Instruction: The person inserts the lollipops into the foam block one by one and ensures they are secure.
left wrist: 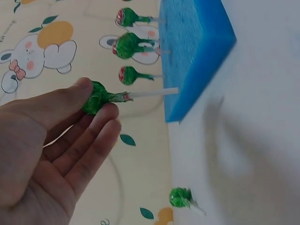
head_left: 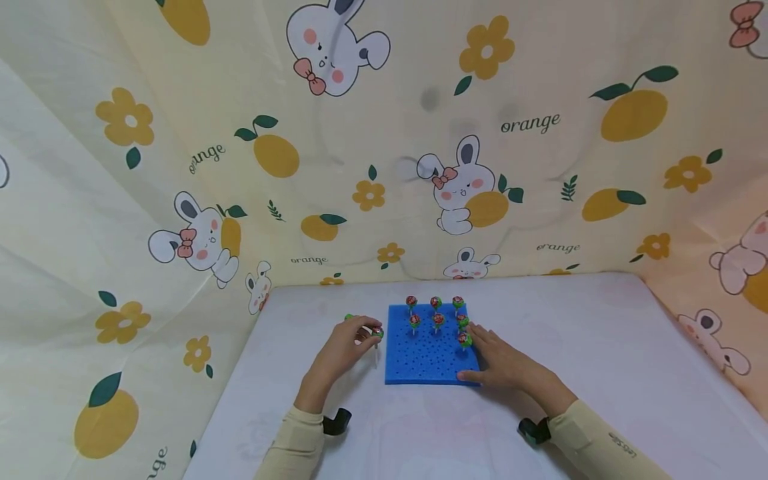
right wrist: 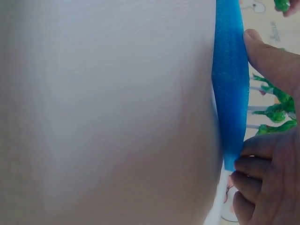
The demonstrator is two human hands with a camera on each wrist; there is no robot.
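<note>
My left hand (head_left: 341, 348) pinches a green-wrapped lollipop (left wrist: 97, 99) by its round head, between thumb and fingertips. Its white stick points down, just left of a blue foam board (head_left: 423, 370) dotted with small holes. Several lollipops (head_left: 439, 320) stand upright in the board, two rows at the back and one nearer along the right side. My right hand (head_left: 507, 361) rests along the board's right edge, fingers extended and thumb at the near right corner. In the right wrist view, the thumb and fingertips touch the board's rim.
Another lollipop (left wrist: 180, 198) lies loose on the white table, left of the board and mostly behind my left hand in the head view. A patterned cloth (head_left: 372, 133) with rabbits and oranges hangs behind and at the sides of the table (head_left: 312, 303).
</note>
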